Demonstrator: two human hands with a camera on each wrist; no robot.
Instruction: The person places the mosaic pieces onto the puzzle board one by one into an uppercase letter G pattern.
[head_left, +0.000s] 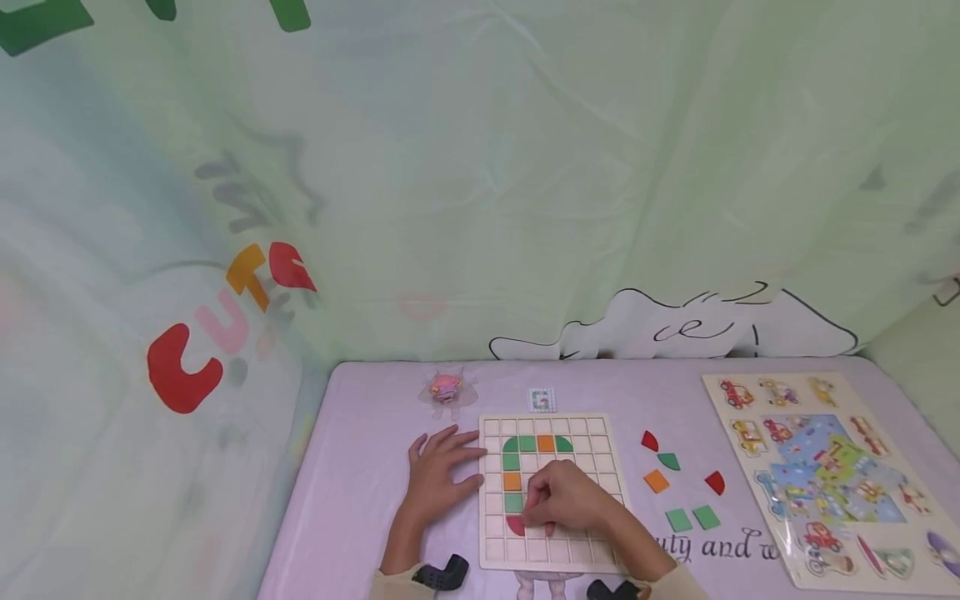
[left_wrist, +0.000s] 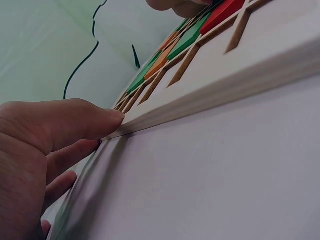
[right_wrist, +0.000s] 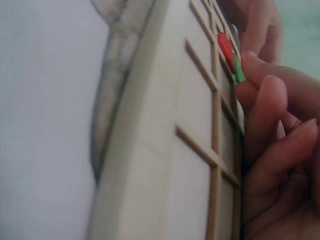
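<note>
Right hand (head_left: 564, 500) fingertips curled on the red quarter-round tile (head_left: 516, 525), seating it in a lower-left cell of the wooden grid board (head_left: 553, 558). Left hand (head_left: 442, 475) spread flat, fingertips against the board's 9 o'clock edge. Risk: tile rides up on a divider or the board skids if the bracing slips. Spare tiles (head_left: 678, 492) at 3 o'clock. Lilac worktop (head_left: 360, 467); green draped sheet (head_left: 480, 167) at 12 o'clock.

Your head camera looked down from well above at the grid board (head_left: 551, 492); both wrist cameras skimmed low and close along its opposite edges.
</note>
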